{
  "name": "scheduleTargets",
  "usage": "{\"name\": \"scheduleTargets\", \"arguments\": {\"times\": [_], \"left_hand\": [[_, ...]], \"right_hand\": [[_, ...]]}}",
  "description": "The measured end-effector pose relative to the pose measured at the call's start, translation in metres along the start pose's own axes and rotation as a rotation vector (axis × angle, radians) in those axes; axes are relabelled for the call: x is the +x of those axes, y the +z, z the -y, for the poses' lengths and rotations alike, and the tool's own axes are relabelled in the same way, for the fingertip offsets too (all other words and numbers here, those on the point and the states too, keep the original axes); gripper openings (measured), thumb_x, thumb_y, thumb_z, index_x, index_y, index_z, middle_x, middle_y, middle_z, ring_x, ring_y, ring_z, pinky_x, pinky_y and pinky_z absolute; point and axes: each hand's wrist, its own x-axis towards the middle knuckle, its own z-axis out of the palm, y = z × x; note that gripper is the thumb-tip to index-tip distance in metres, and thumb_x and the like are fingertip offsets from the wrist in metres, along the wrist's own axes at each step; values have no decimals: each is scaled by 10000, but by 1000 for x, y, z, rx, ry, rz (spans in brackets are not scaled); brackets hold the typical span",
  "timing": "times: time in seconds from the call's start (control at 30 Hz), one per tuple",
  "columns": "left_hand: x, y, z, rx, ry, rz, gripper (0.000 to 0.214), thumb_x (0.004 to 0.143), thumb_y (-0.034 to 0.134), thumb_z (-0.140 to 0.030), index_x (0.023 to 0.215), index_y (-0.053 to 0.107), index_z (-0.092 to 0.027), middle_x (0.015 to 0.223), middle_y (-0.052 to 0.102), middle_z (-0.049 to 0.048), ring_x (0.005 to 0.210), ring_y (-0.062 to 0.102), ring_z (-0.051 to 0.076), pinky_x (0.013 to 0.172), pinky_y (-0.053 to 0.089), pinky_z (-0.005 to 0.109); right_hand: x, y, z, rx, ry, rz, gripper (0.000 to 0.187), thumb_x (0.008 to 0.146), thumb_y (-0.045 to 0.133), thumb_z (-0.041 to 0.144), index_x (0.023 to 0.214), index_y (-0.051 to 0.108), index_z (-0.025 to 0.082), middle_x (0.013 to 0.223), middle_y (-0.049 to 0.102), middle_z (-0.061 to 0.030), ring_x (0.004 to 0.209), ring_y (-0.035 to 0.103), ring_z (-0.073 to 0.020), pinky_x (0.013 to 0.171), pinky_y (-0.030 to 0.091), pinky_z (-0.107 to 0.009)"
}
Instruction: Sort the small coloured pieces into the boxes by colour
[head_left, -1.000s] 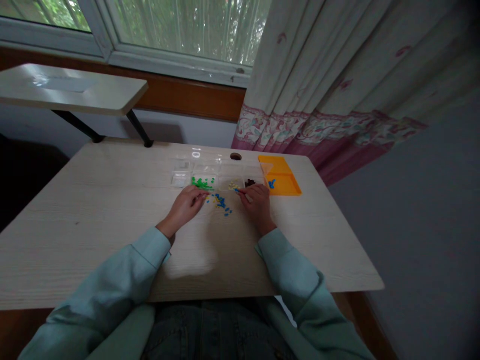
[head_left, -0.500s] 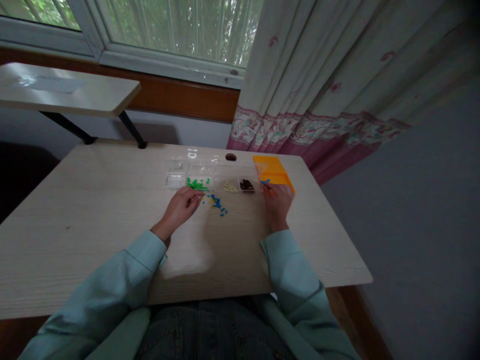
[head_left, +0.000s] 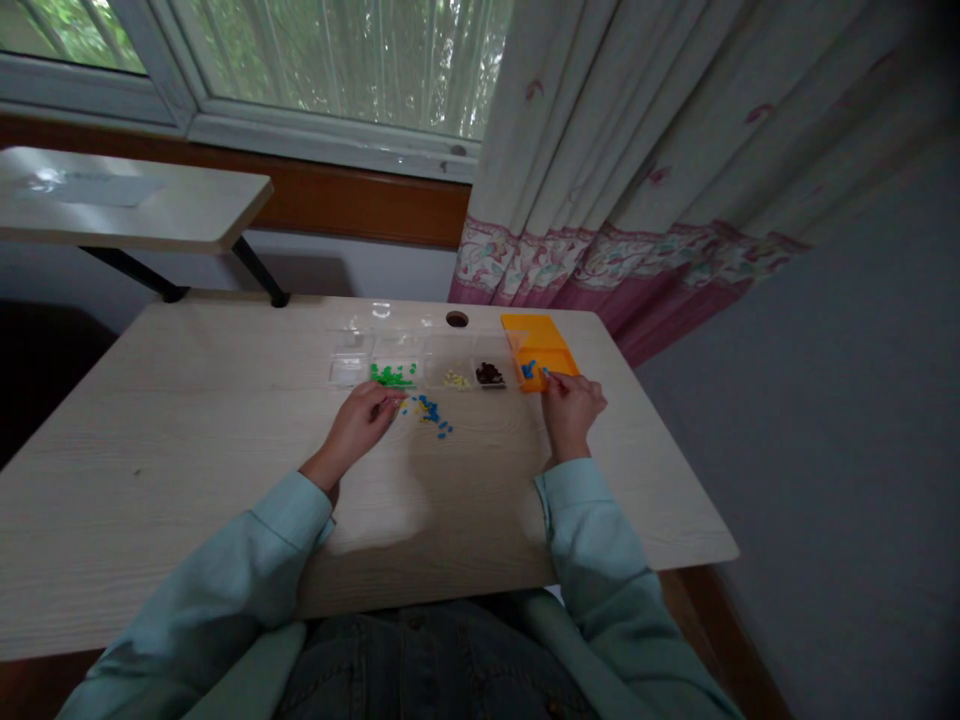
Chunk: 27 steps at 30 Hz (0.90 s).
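A small pile of blue and yellow beads (head_left: 429, 412) lies on the wooden table (head_left: 187, 430). My left hand (head_left: 364, 418) rests just left of the pile, fingers curled in a pinch at its edge. My right hand (head_left: 571, 405) is at the front edge of the orange tray (head_left: 541, 340), fingers pinched on a small blue bead over the tray, beside the blue beads (head_left: 529, 369) lying in it. A clear divided box (head_left: 420, 358) behind the pile holds green beads (head_left: 392, 376), pale yellow beads (head_left: 454, 379) and dark brown beads (head_left: 489, 374) in separate compartments.
A round cable hole (head_left: 456, 319) sits at the table's back edge. A second white tabletop (head_left: 120, 200) stands at the back left under the window. A flowered curtain (head_left: 615, 180) hangs at the right. The table's right edge drops to the floor.
My right hand has moved from the loose bead pile rightward to the orange tray, carrying a blue bead. My left hand has stayed by the pile.
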Motion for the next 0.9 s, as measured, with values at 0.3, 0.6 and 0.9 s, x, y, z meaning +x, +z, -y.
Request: {"name": "scheduleTargets", "arguments": {"times": [0.3, 0.6, 0.9], "left_hand": [[1, 2, 0, 6, 45, 44, 232, 950, 504, -246, 1063, 700, -196, 796, 579, 38, 757, 534, 160, 698, 451, 290], [2, 0, 2, 31, 46, 19, 244, 956, 490, -266, 1075, 692, -198, 818, 602, 47, 772, 546, 170, 734, 457, 309], [3, 2, -3, 81, 52, 67, 160, 911, 589, -288, 1015, 650, -184, 789, 548, 21, 795, 530, 180, 757, 452, 321]], "right_hand": [[0, 5, 1, -23, -11, 21, 358, 910, 485, 412, 974, 773, 211, 921, 709, -113, 909, 493, -255, 758, 287, -353], [0, -2, 8, 82, 0, -43, 432, 936, 414, 415, 901, 766, 168, 833, 686, -111, 824, 498, -230, 752, 314, -343], [-23, 0, 52, 247, -338, 69, 375, 952, 467, 399, 814, 744, 187, 754, 671, -62, 778, 545, -202, 784, 377, -346]]}}
